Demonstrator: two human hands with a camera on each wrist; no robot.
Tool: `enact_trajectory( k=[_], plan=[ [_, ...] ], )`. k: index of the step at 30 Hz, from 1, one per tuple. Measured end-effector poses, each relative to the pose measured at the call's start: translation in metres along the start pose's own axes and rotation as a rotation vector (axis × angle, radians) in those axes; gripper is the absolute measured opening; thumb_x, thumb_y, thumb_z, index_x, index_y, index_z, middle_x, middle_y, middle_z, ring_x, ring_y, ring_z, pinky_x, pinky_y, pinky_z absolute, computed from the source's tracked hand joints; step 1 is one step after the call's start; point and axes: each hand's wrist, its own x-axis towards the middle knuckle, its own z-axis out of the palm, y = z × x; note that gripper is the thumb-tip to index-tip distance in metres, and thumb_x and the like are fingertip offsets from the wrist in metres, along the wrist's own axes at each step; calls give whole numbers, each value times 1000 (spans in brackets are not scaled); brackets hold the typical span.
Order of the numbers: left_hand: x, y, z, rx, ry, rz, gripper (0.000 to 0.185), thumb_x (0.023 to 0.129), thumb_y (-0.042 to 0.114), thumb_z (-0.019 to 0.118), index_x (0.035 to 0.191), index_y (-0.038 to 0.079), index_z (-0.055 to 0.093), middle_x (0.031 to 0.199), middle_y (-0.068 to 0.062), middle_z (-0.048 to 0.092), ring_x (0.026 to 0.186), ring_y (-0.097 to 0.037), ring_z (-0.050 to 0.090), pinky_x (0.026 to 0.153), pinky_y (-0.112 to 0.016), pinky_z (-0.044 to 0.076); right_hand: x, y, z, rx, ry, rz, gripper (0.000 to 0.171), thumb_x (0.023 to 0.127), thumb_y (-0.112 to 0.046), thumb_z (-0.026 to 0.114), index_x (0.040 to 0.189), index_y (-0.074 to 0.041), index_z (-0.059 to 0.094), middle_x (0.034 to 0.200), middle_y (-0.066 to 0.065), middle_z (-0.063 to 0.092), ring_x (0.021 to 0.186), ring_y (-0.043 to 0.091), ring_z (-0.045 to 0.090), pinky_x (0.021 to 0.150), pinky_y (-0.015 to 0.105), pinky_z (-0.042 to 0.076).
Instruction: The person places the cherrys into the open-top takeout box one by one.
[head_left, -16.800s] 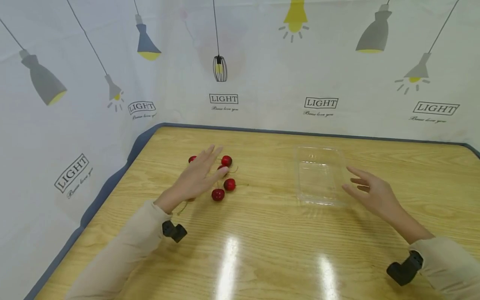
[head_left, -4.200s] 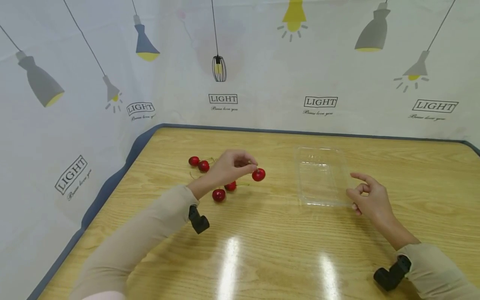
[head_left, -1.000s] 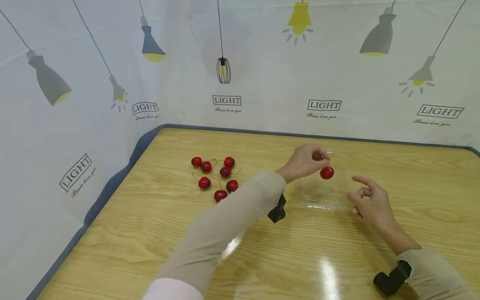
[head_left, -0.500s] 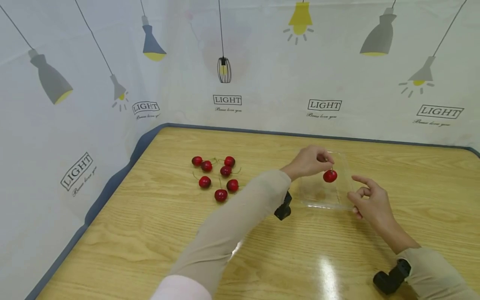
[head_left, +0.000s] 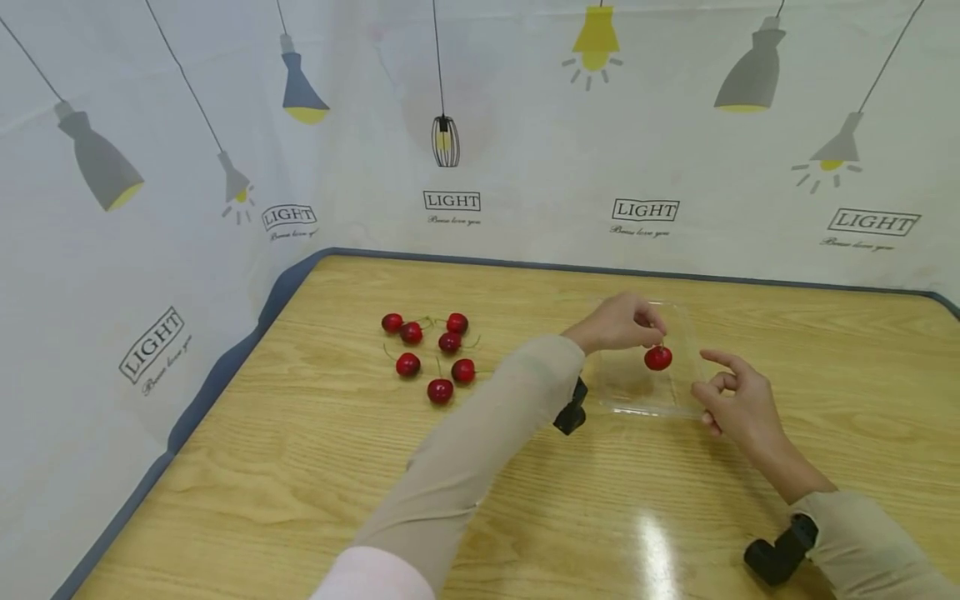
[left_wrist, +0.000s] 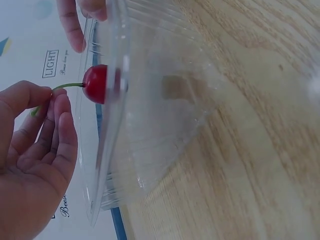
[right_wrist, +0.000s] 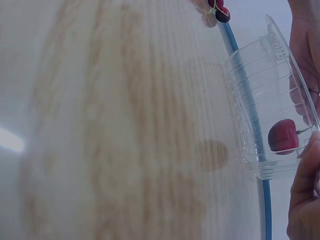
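Staged tabletop booth: lamp-print backdrop (head_left: 480,150), wooden table (head_left: 525,500)

"LIGHT" – framed, repeated – on backdrop cloth (head_left: 525,125); script beneath unreadable.

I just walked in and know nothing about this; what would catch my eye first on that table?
Probably the single red cherry dangling by its stem from the left hand, right over a clear plastic tray near the middle of the wooden table. The right hand rests at the tray's near right corner. To the left lies a loose cluster of seven more cherries, bright against the pale wood.
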Motion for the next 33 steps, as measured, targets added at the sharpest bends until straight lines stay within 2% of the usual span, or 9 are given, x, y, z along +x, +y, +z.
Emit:
enact_trajectory(
  k=[6, 13, 25, 33],
  plan=[
    [2, -1, 3, -8, -41, -2, 12, 82, 11, 58, 91, 7, 67, 78, 5, 60, 72, -6, 54, 63, -14, 42, 1, -1, 0, 4, -2, 4, 52, 86, -5, 49, 133, 5, 29, 60, 0, 49, 40, 11, 46, 37, 28, 42],
    [2, -2, 8, -8, -56, 30, 14, 83, 9, 59, 93, 3, 67, 77, 4, 60, 70, -5, 54, 61, -14, 42, 1, -1, 0, 2, 4, 11, 51, 85, -4, 49, 132, 5, 30, 59, -2, 48, 39, 10, 46, 37, 27, 42],
    [0, 3, 15, -22, -68, 14, 14, 84, 12, 58, 94, 6, 66, 80, 5, 60, 71, -5, 55, 62, -14, 42, 1, -1, 0, 12, 1, 5, 51, 86, -5, 49, 132, 5, 30, 59, -2, 49, 39, 10, 46, 37, 27, 42],
    [0, 0, 17, -26, -61, 14, 15, 85, 12, 57, 96, 5, 66, 88, 3, 61, 77, -5, 55, 64, -14, 42, 0, 0, 0, 3, 3, 2, 50, 86, -4, 49, 131, 6, 31, 59, -2, 49, 39, 9, 45, 37, 26, 42]
  ],
)
